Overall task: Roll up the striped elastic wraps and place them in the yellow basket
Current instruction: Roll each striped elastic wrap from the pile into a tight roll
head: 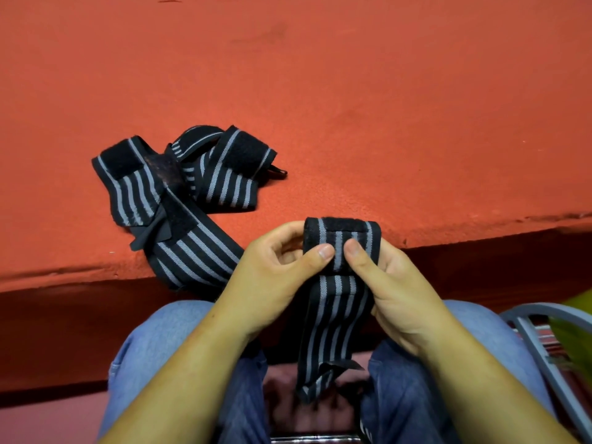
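Red-orange bench (352, 107) runs across the view with its near edge above the person's knees; nearest, the left hand (272, 277) and right hand (394, 290) pinch a striped wrap (339, 251), fingers (323, 253) clamped on the started roll, tail hanging between the legs. Best to keep thumbs tight and edges square each turn. Farther left, unrolled wraps (192, 184) lie heaped on the bench; basket not clearly seen.

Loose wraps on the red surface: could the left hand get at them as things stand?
Probably yes, but not right away. The loose wraps lie uncovered just ahead of the left hand; however, both hands are pinching the half-rolled wrap, which the left would have to release.
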Available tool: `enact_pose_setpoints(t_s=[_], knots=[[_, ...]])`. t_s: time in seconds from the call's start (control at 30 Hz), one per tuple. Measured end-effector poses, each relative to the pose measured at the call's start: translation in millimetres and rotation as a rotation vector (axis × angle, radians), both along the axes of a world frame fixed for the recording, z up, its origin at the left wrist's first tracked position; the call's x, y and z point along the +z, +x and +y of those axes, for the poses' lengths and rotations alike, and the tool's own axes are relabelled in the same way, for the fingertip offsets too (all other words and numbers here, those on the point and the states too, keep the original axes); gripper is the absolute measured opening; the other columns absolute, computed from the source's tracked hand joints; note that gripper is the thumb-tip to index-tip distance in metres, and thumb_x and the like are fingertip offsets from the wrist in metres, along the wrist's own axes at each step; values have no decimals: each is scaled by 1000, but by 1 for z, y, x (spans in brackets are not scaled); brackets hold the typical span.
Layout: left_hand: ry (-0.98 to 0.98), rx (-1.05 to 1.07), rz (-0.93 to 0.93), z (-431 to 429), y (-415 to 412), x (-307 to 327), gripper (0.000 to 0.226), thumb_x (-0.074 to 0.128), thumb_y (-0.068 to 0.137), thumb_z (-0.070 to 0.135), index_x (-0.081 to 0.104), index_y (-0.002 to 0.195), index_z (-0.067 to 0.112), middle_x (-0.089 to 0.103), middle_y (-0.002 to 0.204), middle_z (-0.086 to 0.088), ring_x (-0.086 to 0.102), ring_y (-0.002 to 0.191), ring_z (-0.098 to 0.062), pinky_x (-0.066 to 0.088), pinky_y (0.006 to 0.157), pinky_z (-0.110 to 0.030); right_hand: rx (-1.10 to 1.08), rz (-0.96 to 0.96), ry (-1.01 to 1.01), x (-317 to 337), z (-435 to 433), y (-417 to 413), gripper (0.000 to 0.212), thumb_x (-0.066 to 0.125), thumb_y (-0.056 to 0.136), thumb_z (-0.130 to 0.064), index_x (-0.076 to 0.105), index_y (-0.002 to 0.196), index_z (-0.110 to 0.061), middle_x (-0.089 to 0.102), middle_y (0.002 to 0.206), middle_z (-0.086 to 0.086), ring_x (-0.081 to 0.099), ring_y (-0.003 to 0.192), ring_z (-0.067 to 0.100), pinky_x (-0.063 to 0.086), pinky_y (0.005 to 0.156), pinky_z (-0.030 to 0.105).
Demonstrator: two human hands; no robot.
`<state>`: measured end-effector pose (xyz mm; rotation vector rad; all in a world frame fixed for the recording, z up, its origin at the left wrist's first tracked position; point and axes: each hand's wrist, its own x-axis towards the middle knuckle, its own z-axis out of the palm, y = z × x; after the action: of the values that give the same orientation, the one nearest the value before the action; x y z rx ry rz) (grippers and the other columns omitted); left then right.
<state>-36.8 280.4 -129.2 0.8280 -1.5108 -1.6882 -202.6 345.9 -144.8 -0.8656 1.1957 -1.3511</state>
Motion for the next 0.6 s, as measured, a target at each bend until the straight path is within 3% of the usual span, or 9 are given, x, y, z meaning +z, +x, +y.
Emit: enact_pose_setpoints(t_s=[0.17, 0.4, 0.5, 0.6], knots=[[-28, -25, -17, 0, 0, 0, 26, 68, 97, 10, 71, 123, 8, 78, 116, -4, 74, 110, -19, 57, 95, -27, -14, -20, 29, 2, 1, 1, 40, 61, 97, -35, 68, 129, -12, 75, 124, 13, 70, 120, 30, 50, 110, 52], [-165, 60, -77, -3, 1, -4, 26, 72, 96, 18, 73, 122, 17, 77, 115, -2, 73, 110, -22, 57, 100, -44, 93, -120, 174, 7, -2, 0, 54, 53, 96, -50, 69, 131, -11, 75, 124, 13, 72, 118, 26, 54, 105, 41], [-217, 92, -102, -5, 1, -4, 28, 72, 96, 17, 72, 124, 19, 76, 117, -2, 72, 110, -17, 57, 96, -35, 115, -138, 198, 7, -2, 0, 60, 51, 94, -55, 72, 127, -10, 77, 120, 13, 73, 114, 24, 60, 96, 31], [-249, 100, -116, -4, 1, -3, 33, 72, 96, 12, 71, 127, 21, 74, 118, 0, 70, 113, -11, 52, 93, -20, 122, -167, 214, 7, -1, -1, 64, 49, 92, -60, 74, 123, -10, 76, 120, 16, 74, 113, 27, 61, 94, 33]])
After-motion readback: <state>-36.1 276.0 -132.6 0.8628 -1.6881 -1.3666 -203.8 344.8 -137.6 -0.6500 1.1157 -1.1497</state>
